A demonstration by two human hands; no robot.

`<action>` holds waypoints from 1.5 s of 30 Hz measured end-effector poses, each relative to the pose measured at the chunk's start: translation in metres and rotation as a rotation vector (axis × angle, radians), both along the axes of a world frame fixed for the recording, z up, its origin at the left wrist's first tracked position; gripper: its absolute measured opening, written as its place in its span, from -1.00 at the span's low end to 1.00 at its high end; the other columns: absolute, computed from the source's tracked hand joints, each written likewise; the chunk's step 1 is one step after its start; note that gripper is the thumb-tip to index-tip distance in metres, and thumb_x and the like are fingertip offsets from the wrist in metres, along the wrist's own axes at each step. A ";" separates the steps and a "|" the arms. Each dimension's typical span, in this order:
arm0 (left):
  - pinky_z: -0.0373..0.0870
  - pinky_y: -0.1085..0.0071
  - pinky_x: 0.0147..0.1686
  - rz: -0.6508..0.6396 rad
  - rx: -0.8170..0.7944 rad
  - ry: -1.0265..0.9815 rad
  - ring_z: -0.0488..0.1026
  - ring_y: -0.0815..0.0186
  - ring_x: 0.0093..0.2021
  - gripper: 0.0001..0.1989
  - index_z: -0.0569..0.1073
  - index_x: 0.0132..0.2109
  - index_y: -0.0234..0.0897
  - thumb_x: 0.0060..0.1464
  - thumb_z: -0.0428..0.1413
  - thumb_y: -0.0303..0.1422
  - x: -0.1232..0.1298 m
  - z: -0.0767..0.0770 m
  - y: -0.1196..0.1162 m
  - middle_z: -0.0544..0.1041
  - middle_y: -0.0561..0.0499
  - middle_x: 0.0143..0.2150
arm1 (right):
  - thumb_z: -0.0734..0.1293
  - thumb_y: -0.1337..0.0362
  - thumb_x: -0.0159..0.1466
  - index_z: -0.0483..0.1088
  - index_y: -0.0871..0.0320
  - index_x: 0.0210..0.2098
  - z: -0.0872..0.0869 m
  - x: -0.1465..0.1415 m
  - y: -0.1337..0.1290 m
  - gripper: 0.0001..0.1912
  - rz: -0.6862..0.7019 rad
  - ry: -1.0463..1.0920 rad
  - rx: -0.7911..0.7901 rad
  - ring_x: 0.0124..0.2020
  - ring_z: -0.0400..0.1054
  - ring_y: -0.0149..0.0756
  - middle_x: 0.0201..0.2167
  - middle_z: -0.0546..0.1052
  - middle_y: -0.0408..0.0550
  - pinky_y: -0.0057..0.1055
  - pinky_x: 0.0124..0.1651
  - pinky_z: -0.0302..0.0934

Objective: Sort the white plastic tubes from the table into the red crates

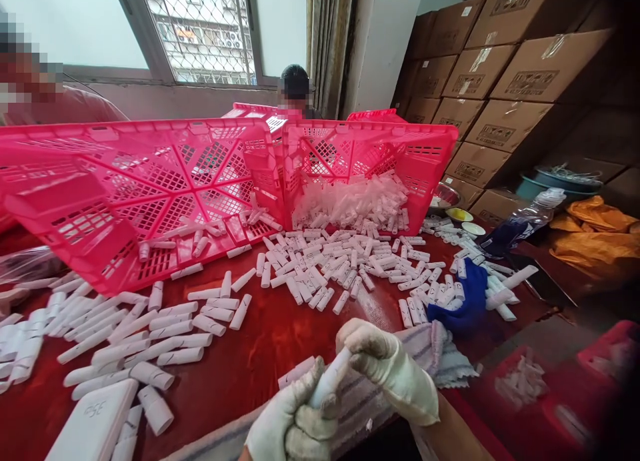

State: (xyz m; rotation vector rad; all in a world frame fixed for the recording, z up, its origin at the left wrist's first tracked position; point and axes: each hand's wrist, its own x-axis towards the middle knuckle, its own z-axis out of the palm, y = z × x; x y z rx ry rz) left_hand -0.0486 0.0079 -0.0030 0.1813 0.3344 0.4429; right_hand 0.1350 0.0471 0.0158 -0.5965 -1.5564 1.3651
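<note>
Both of my hands wear white gloves and meet at the table's front edge. My left hand (297, 417) wraps round a white plastic tube (330, 379), which tilts up to the right. At its upper end, the fingers of my right hand (377, 351) pinch the tube. Whether that end is a separate cap I cannot tell. Another white tube (297, 373) lies on the table just behind my left hand. Under my hands spreads a grey striped towel (420, 344). A large heap of short white tubes (320, 264) lies beyond them.
Two pink baskets (190, 181) lie on their sides at the back, tubes spilling out. Longer tubes (165, 327) cover the left, near a white box-shaped device (93, 421). At right are a blue cloth (463, 297), a bottle (525, 224) and stacked cartons (500, 124). Two people sit beyond.
</note>
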 end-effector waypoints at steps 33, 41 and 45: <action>0.27 0.22 -0.10 -0.009 1.067 1.663 0.44 0.04 -0.06 -0.64 0.34 -0.11 -0.12 0.13 -0.23 -0.11 0.062 0.013 -0.020 0.53 -0.09 -0.15 | 0.25 -0.03 0.25 0.45 0.07 -0.20 -0.010 0.018 -0.033 -0.66 -0.266 -0.132 -0.446 -0.33 0.39 -0.34 -0.21 0.52 -0.05 -0.48 -0.30 0.32; 0.25 0.42 -0.40 0.157 0.678 0.764 0.31 0.34 -0.43 -0.32 0.39 -0.33 -0.32 -0.14 -0.04 0.28 0.041 0.001 -0.018 0.36 -0.02 -0.46 | 0.24 0.06 0.29 0.45 0.09 -0.33 -0.006 0.014 -0.035 -0.74 -0.224 -0.093 -0.229 0.09 0.26 -0.20 -0.09 0.48 -0.04 -0.32 0.16 0.11; 0.28 0.45 -0.41 0.287 0.468 0.466 0.30 0.39 -0.46 -0.45 0.47 -0.27 -0.36 -0.08 0.13 0.11 0.030 0.002 -0.018 0.38 -0.04 -0.46 | 0.28 0.08 0.25 0.41 0.14 -0.27 0.000 0.018 -0.032 -0.75 -0.150 -0.138 -0.304 -0.12 0.39 -0.18 -0.21 0.50 0.00 -0.24 0.01 0.22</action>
